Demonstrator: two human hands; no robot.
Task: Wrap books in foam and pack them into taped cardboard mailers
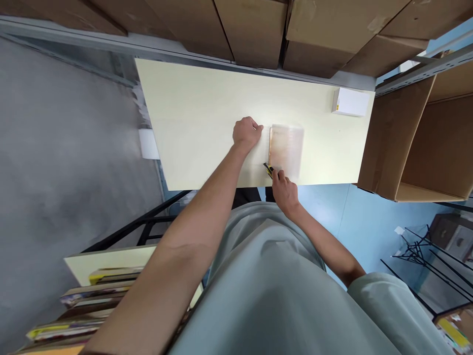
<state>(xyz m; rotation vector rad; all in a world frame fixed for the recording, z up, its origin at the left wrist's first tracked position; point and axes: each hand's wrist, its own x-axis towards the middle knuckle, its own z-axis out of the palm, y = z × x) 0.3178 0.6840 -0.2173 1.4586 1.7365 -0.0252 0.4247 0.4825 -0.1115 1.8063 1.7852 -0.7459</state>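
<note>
So the right hand (285, 191), just below and right of the middle of the frame, has its fingers wrapped around a black and yellow cutter (269, 170). The tip points up and left, right by the lower left corner of a flat, book-like thing (286, 148). Can't tell if the tip is actually touching anything.

The left hand (247, 132) is up near the center, just left of that flat thing, fingers curled in with the thumb and index close together. Honestly can't tell if there's something thin pinched in there.

The flat thing itself lies right of center, pale and tan with a brownish left edge, and it's kinda washed out, so no clue what's on it. It's on a cream-colored bench (195, 118) that runs across the upper middle. Over at the bench's upper right end there's a small white box (353, 102).

Further out: a row of cardboard boxes (254, 29) along the top edge of the frame, a big open carton (395, 140) at the right, and a white roll-like thing (149, 144) just past the bench's left end. Lower left has a pile of books or magazines (83, 315), partly behind the left arm. Grey floor (74, 148) on the left, and a pale green shirt (288, 291) fills the bottom middle.
</note>
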